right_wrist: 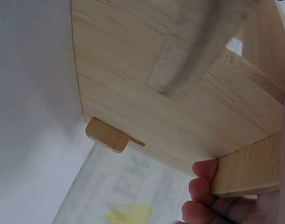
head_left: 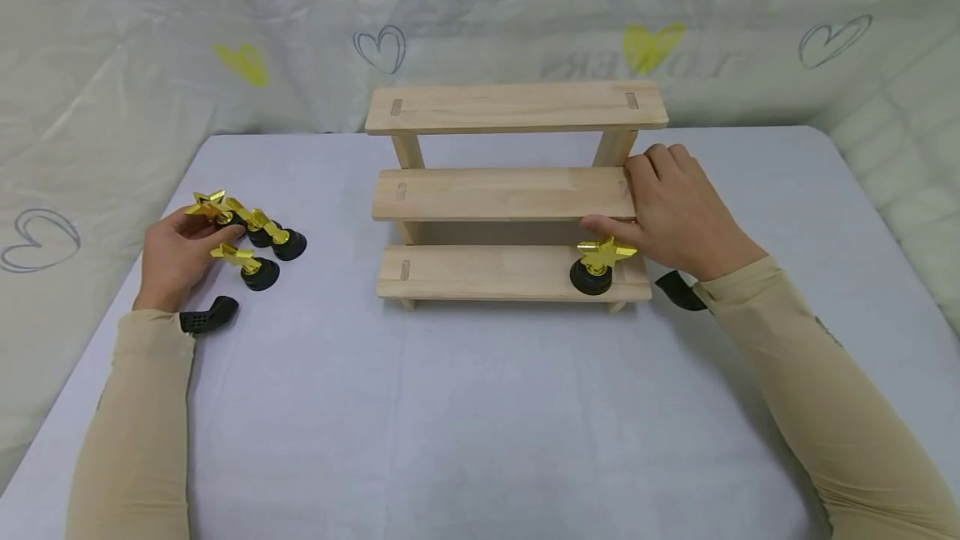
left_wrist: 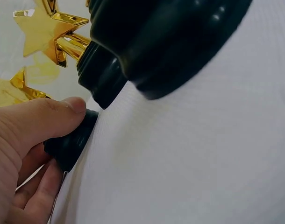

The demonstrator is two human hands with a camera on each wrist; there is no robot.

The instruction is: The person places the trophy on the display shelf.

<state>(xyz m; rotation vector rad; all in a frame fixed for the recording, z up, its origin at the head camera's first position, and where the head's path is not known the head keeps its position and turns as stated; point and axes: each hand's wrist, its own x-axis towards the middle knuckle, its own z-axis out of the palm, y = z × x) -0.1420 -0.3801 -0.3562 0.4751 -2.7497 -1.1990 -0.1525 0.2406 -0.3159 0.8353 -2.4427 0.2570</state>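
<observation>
At the left of the head view, my left hand (head_left: 176,255) pinches the black base (left_wrist: 72,142) of a gold star trophy (head_left: 208,205), which stands on the table. Several similar trophies (head_left: 261,273) with black round bases are close beside that hand. My right hand (head_left: 678,215) grips the right end of the middle step of a three-tier wooden stand (head_left: 495,194), thumb along the front edge and fingers over the top. In the right wrist view, its fingertips (right_wrist: 201,189) curl round the wood. Another star trophy (head_left: 592,277) stands on the bottom step, towards the right.
A white cloth covers the table (head_left: 480,415). Behind it hangs a pale curtain (head_left: 300,7) printed with hearts and lettering. A black camera mount (head_left: 210,317) juts from the left wrist, and another black mount (head_left: 681,292) from the right.
</observation>
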